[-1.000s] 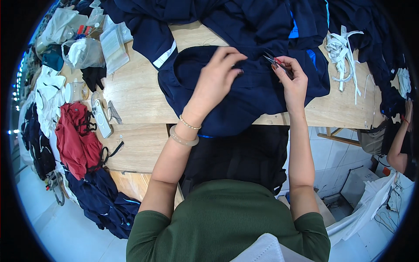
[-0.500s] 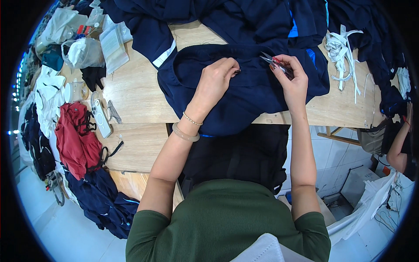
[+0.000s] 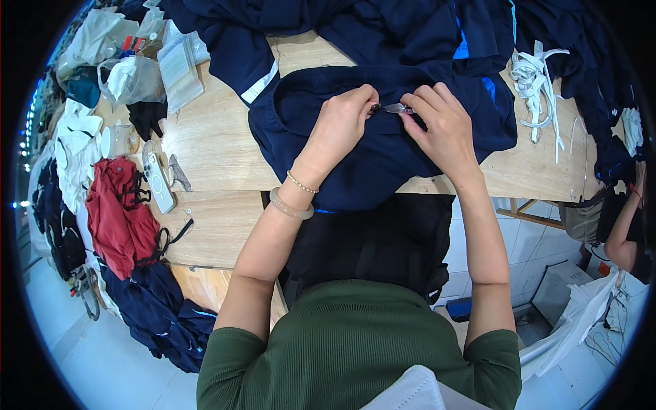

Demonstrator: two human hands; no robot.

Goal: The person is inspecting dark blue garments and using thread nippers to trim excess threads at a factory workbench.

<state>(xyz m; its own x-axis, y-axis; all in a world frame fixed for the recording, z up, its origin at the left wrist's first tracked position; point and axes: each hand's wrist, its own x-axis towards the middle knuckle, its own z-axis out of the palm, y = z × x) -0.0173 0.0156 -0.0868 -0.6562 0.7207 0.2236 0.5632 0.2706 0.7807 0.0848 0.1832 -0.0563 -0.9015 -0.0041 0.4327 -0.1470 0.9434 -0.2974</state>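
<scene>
A navy blue garment (image 3: 342, 171) lies on the table before me, its waistband opening spread toward the far side. My left hand (image 3: 345, 116) is closed in a pinch at the inside of the waistband, seemingly on the fabric; its fingertips partly hide what they hold. Small thread snips (image 3: 395, 108) are gripped in my right hand (image 3: 437, 123), the blades pointing left. Their tips reach the left fingertips. Most of the snips' handle is hidden under my right fingers.
More navy garments (image 3: 383, 34) are heaped along the table's far side. White tapes (image 3: 533, 89) lie at the right. On the left are a red bag (image 3: 119, 219), a phone (image 3: 158, 181) and plastic bags (image 3: 133, 80). Another person's arm (image 3: 625, 232) shows at the far right.
My right hand has moved left with the snips, and the blades now meet my left fingertips. My left hand has stayed nearly in place on the garment.
</scene>
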